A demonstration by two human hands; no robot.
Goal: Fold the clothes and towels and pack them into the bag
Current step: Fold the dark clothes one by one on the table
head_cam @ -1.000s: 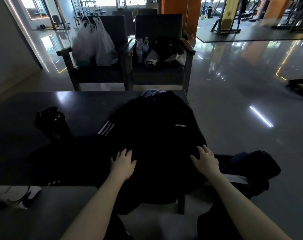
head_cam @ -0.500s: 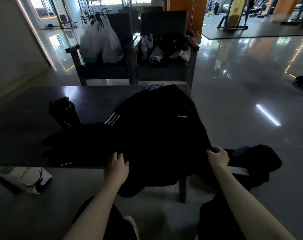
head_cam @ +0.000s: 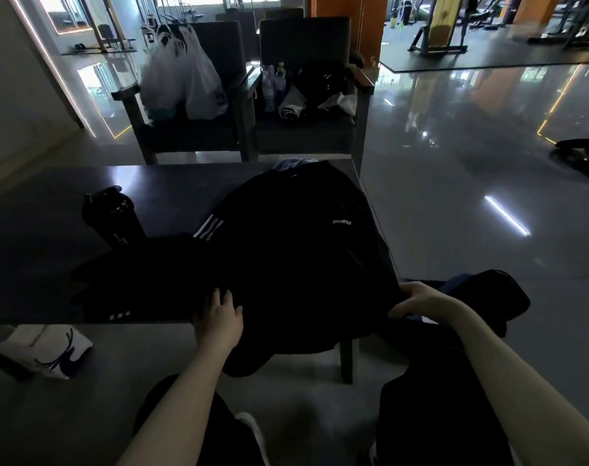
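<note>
A black sports garment (head_cam: pixel 296 250) with white stripes and a small white logo lies spread over the right part of the dark table (head_cam: pixel 50 223), its lower edge hanging off the near side. My left hand (head_cam: pixel 219 317) rests on the garment's near edge at the table rim, fingers on the cloth. My right hand (head_cam: pixel 421 297) grips the garment's right edge at the table's corner, fingers curled round the fabric. A light blue cloth (head_cam: pixel 294 163) peeks out beyond the garment. A dark bag (head_cam: pixel 488 297) sits on the floor to the right, behind my right hand.
A black shaker bottle (head_cam: pixel 113 216) stands on the table's left part. A white drawstring bag (head_cam: pixel 47 351) lies on the floor at the left. Two dark armchairs (head_cam: pixel 303 129) beyond the table hold white plastic bags (head_cam: pixel 182 79), bottles and clothes. Glossy floor stretches to the right.
Both hands slid back from the garment's middle to its near edge. The right hand went from lying flat to gripping the right edge. The view shifted back slightly.
</note>
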